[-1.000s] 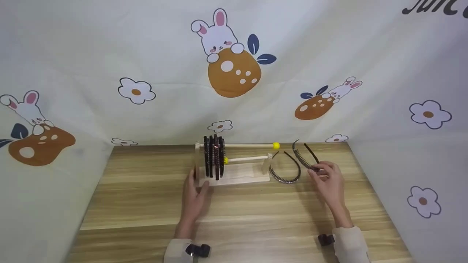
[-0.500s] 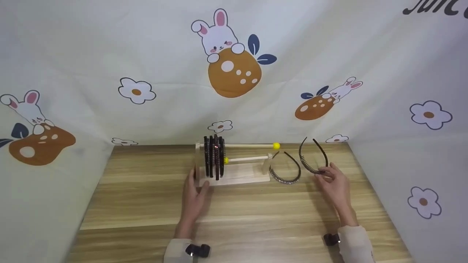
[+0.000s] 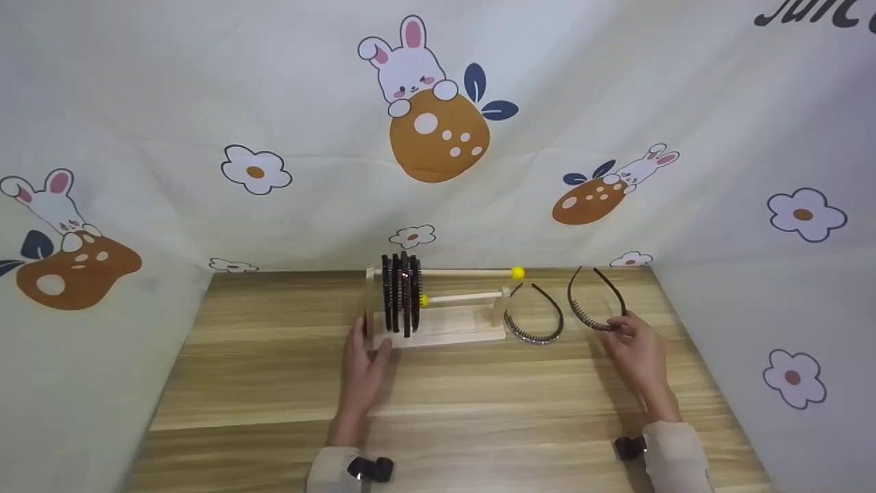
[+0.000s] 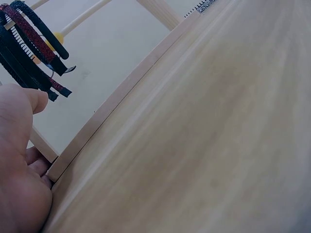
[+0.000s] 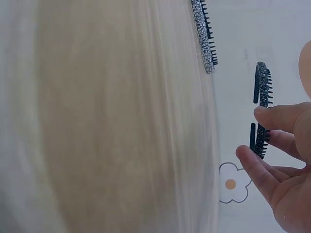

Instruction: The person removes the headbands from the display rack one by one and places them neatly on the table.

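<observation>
My left hand grips the left end of a wooden headband stand; the thumb lies at its front and the other fingers are mostly hidden behind the end board. Several dark headbands, one glittering red, hang on the stand close to that hand. Over at the right, my right hand pinches a dark toothed headband between thumb and fingers at its lower curve, its open ends pointing away. A second toothed headband with a sparkly band lies just right of the stand.
The stand's upper rod ends in a yellow ball, and a lower rod runs below it. A printed cloth with rabbits and flowers walls in the wood-grain table at the back and sides.
The right hand has moved right and slightly toward me with its headband, whose open side has swung to face more squarely away. Left hand, stand and lying headband have stayed put.
</observation>
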`<state>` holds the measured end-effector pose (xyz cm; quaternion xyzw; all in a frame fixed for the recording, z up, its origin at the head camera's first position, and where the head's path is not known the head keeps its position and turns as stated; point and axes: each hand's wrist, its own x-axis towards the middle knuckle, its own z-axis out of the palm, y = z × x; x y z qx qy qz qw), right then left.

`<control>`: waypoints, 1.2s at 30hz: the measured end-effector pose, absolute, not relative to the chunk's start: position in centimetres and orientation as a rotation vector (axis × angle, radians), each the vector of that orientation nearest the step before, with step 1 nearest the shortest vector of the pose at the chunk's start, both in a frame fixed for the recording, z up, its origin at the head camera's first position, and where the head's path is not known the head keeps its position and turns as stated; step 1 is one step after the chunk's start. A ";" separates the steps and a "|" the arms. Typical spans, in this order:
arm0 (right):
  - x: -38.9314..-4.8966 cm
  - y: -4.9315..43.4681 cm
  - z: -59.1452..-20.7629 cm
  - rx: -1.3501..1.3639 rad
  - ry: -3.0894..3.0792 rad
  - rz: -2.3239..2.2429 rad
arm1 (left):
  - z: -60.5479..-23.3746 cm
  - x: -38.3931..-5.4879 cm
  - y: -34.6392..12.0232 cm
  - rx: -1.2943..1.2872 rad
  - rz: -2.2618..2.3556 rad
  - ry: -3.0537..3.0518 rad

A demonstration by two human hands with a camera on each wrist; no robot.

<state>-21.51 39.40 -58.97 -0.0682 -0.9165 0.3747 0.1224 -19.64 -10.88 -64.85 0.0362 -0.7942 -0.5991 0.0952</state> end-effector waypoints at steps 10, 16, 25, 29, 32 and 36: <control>-21.7 40.0 -59.6 -0.201 -2.731 1.071 | -64.9 -19.9 -10.8 0.091 -1.754 -2.346; -21.8 40.3 -59.9 -0.175 -2.748 1.019 | -64.9 -19.9 -10.8 0.073 -1.749 -2.340; -22.1 40.4 -60.3 -0.119 -2.775 0.924 | -65.1 -19.8 -10.9 0.089 -1.759 -2.350; -22.1 40.4 -60.4 -0.096 -2.795 0.892 | -65.1 -19.7 -10.9 0.080 -1.734 -2.363; -22.1 40.4 -60.6 -0.066 -2.794 0.848 | -65.0 -19.7 -10.8 0.070 -1.713 -2.370; -22.1 40.3 -60.6 -0.060 -2.809 0.816 | -65.0 -19.7 -10.8 0.070 -1.710 -2.373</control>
